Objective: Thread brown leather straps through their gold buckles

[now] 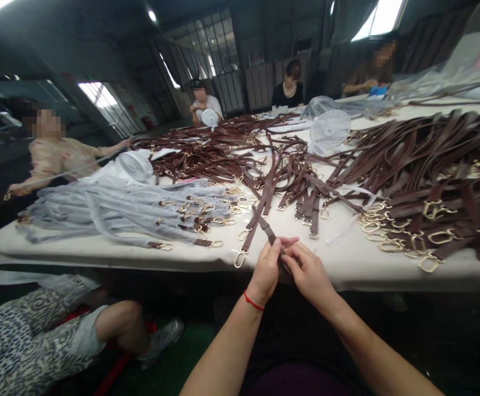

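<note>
At the table's front edge, my left hand grips a brown leather strap with fingers closed around it. Close on its right, my right hand pinches the same strap, whose lower end drops below the edge between my hands. The strap runs up onto the table among other brown straps. Just left of my hands lie strap ends with gold oval clasps. Behind them several strap ends with gold hardware rest side by side. My fingers partly hide the held part.
A big pile of brown straps covers the right of the white table. Plastic-sleeved straps lie on the left. White fans stand among the straps. Several co-workers are around the table; one patterned-clothed person sits close on my left.
</note>
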A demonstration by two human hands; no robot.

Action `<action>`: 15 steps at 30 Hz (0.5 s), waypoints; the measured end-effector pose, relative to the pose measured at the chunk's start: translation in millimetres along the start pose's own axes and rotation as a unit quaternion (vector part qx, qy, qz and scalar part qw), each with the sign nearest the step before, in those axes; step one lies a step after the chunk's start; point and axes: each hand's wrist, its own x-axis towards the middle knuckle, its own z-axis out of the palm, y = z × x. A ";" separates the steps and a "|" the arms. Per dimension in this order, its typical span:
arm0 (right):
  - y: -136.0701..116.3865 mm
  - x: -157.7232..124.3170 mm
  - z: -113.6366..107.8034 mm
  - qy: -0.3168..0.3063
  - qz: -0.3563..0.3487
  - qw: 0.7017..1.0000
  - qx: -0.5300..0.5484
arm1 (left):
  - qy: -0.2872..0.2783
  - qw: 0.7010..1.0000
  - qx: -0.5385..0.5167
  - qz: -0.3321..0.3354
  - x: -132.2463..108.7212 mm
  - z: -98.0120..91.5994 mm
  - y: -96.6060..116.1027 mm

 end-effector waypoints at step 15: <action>7.2 30.5 -5.1 -0.045 -0.021 0.999 0.016 | 0.048 0.993 0.063 -0.089 -11.4 -6.3 -13.8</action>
